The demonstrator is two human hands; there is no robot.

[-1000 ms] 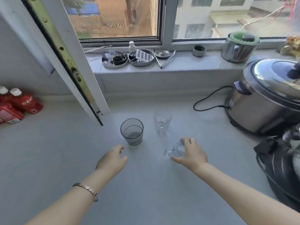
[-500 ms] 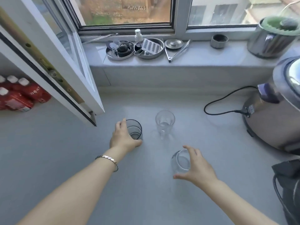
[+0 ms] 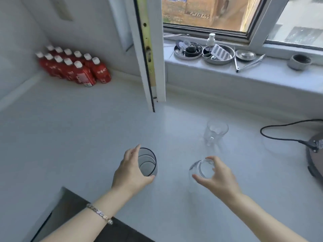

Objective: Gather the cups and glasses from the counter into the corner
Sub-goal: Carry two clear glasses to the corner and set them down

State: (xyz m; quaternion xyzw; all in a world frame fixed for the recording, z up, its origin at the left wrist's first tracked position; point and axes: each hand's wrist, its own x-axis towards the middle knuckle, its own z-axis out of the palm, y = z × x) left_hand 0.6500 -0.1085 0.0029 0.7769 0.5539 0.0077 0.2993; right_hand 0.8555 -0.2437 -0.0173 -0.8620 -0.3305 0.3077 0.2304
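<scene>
Head view: just below the frame's centre a dark-tinted glass [image 3: 147, 162] stands upright on the white counter [image 3: 83, 137], mouth up, long axis vertical. The left hand [image 3: 130, 173] curls round its left side, gripping it. Right of it, the right hand [image 3: 218, 177] grips a clear glass [image 3: 202, 169], its mouth seemingly tipped toward the camera. A clear mug [image 3: 215, 132] stands upright above, handle facing the viewer. Red bottles [image 3: 75, 68] cluster in the upper-left corner.

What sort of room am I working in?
Likely a home kitchen: white counter under a window, corded steel cooker at right, steel dishes and tongs on the sill.
</scene>
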